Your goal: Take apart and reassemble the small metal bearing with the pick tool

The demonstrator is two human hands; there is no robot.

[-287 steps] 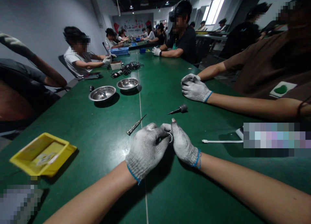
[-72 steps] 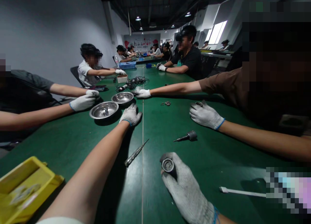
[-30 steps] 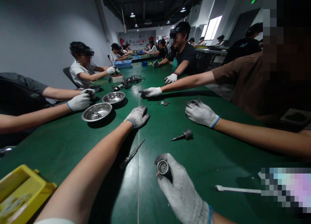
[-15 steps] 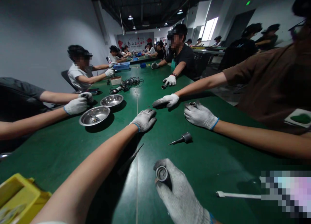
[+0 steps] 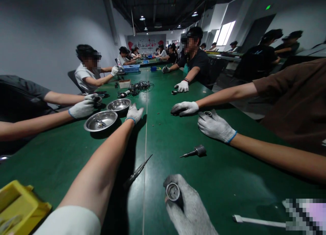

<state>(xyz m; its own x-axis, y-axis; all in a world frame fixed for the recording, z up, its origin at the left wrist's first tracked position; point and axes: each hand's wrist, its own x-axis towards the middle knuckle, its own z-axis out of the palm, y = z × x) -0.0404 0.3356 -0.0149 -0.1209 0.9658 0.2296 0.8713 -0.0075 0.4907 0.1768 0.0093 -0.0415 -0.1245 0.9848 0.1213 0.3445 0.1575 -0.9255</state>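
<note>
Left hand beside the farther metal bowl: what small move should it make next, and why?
I would probably move the left hand from the rim of the farther metal bowl toward the small loose bits on the green table: they lie nearby, apparently within easy reach, while the right hand is busy holding a cup-shaped metal part. Whether the left hand already grips something is hidden.

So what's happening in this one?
The person's right hand holds a round metal part, its open end showing. The left hand is at the far metal bowl; whether it touches is unclear. A slim pointed tool and a thicker one lie on the green table. At right, a co-worker's hand holds another round part.
</note>
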